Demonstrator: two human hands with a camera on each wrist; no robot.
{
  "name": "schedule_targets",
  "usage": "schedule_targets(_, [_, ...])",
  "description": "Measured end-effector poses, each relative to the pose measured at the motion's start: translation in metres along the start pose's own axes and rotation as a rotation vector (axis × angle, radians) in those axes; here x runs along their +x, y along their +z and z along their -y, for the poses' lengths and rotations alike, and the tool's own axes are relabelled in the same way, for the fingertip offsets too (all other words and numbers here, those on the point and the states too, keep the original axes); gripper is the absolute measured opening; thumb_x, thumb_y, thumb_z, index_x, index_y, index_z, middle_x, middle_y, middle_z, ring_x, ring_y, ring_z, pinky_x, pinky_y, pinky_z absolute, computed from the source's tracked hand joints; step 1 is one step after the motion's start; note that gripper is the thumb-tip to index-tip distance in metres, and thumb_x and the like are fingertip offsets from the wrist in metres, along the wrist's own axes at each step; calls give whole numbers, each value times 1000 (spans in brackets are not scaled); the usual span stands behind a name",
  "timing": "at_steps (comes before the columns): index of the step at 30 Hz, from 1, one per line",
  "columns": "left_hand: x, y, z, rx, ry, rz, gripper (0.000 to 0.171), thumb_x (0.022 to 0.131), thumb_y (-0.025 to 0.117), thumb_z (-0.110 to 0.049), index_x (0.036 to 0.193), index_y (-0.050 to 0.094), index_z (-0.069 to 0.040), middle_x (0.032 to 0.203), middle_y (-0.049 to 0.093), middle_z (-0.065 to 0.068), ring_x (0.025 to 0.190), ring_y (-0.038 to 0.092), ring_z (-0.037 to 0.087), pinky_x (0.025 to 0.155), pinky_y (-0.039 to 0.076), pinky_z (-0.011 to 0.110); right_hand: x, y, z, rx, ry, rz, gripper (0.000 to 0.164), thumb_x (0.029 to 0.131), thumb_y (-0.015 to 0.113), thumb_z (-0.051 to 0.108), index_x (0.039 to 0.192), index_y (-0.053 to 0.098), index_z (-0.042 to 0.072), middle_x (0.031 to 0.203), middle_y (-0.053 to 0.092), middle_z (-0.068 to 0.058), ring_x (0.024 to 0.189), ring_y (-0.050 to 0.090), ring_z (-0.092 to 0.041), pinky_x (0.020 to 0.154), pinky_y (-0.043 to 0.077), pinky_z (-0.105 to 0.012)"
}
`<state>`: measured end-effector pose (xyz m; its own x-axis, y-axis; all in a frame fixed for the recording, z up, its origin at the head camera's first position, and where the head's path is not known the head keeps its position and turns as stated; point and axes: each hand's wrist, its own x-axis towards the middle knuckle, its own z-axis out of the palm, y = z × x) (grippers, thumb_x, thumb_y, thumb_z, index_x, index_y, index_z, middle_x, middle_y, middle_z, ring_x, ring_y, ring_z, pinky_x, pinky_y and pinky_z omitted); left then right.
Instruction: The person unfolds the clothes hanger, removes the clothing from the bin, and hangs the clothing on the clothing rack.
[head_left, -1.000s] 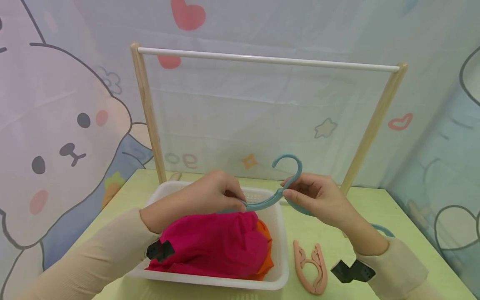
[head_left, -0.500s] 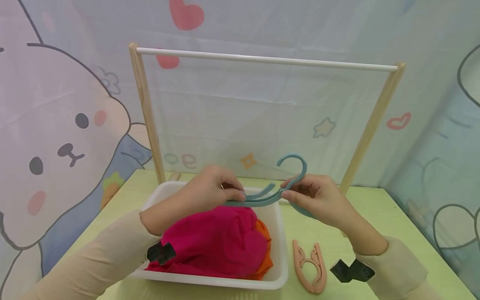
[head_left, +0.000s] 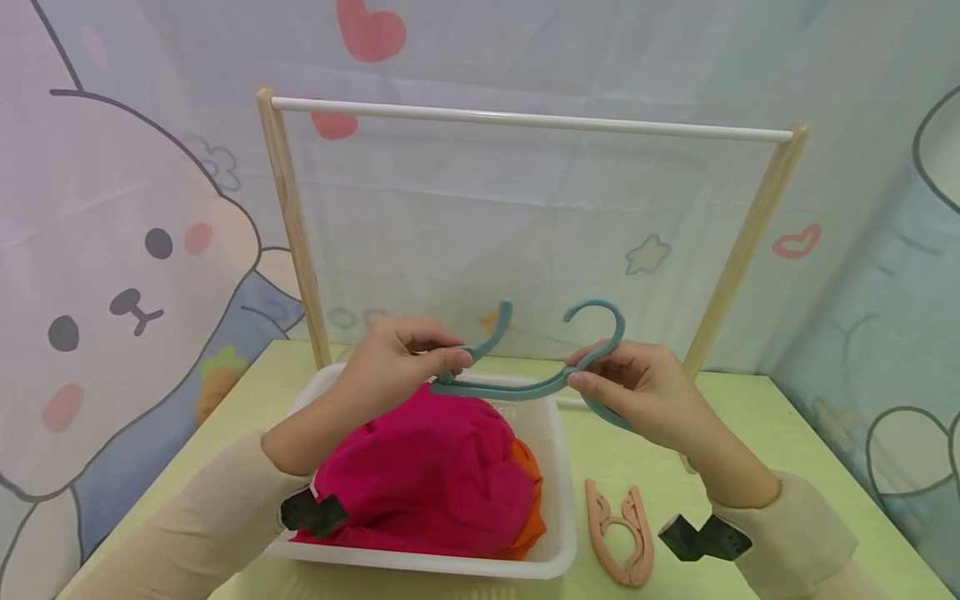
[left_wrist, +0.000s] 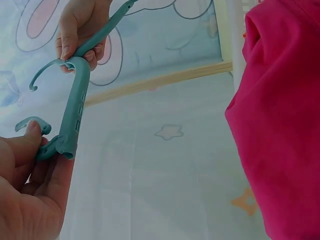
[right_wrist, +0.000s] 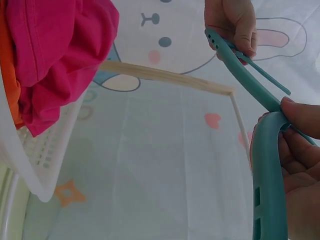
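Both hands hold a blue folding hanger above the basket's far side, its hook upward. My left hand pinches a slim hinged piece at the end of the hanger's left arm; this piece is swung up and away from the arm. With thumb and fingers my right hand grips the hanger's middle, just below the hook. The other arm slopes down past the right palm and is partly hidden by the hand in the head view. Slots show along the arm in the left wrist view.
A white basket holds magenta cloth and orange cloth. Right of it lies a folded pink hanger on the pale green table. Behind stands a rack with a white rod and wooden posts.
The hinged piece has swung up from along the hanger's left arm, and my left hand has moved left and slightly up with it. My right hand keeps its grip below the hook.
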<state>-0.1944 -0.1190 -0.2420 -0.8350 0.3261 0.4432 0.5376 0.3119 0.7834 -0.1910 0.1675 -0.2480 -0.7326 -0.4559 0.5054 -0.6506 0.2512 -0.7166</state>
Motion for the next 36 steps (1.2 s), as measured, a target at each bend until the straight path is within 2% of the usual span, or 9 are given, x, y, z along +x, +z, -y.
schedule_targets(8, [-5, -4, 3, -87, 21, -87, 14, 85, 71, -4, 96, 72, 5, 81, 70, 12, 74, 68, 14, 75, 57, 30, -1, -1, 3, -5, -21, -37, 15, 89, 66, 0, 103, 68, -6, 87, 69, 10, 75, 66, -7, 68, 54, -20])
schedule_targets(12, [-8, -5, 5, -87, -12, -139, 17, 85, 71, -3, 99, 71, 7, 81, 70, 8, 72, 68, 11, 74, 56, 27, -2, -3, 2, -14, -23, -56, 16, 89, 66, -1, 103, 68, -6, 88, 69, 12, 77, 66, -6, 70, 54, -20])
schedule_targets(19, [-13, -7, 5, -88, -55, -205, 21, 84, 72, -3, 101, 70, 9, 81, 68, 4, 70, 67, 12, 70, 57, 28, -3, -6, 1, -22, -54, -118, 14, 88, 66, -3, 101, 67, -6, 84, 69, 10, 69, 62, -8, 64, 51, -19])
schedule_targets(24, [-15, -6, 5, -182, -97, -269, 24, 86, 69, -1, 105, 66, 14, 79, 67, -7, 68, 68, 8, 72, 57, 27, -4, -5, 0, -31, -57, -174, 11, 87, 67, -4, 98, 68, -4, 79, 68, 8, 64, 58, -8, 60, 49, -19])
schedule_targets(29, [-16, -3, 7, -305, -100, -317, 25, 88, 67, 0, 106, 64, 17, 82, 63, -4, 68, 69, 8, 78, 57, 27, -3, -5, 1, -21, -38, -221, 8, 87, 69, 1, 95, 71, 3, 86, 70, 7, 68, 62, -7, 64, 52, -17])
schedule_targets(31, [-16, -2, 8, -358, -102, -345, 21, 88, 67, -1, 103, 67, 13, 83, 63, -2, 68, 69, 8, 79, 56, 27, -2, -5, 1, -17, -30, -239, 8, 88, 69, 2, 93, 72, 7, 88, 71, 8, 70, 64, -6, 66, 53, -17])
schedule_targets(34, [-15, 2, 9, -467, -106, -394, 11, 87, 67, 0, 92, 75, -4, 83, 64, -2, 67, 69, 9, 78, 57, 28, -1, -3, 1, 3, -15, -271, 11, 87, 69, 1, 90, 73, 10, 88, 71, 9, 70, 65, -6, 66, 53, -17])
schedule_targets(36, [-14, 4, 9, -545, -109, -425, 24, 88, 64, 4, 84, 76, -16, 81, 66, -3, 66, 69, 10, 77, 57, 28, 0, -2, 1, 18, -11, -290, 14, 86, 69, 0, 88, 74, 13, 87, 71, 8, 70, 65, -6, 66, 53, -17])
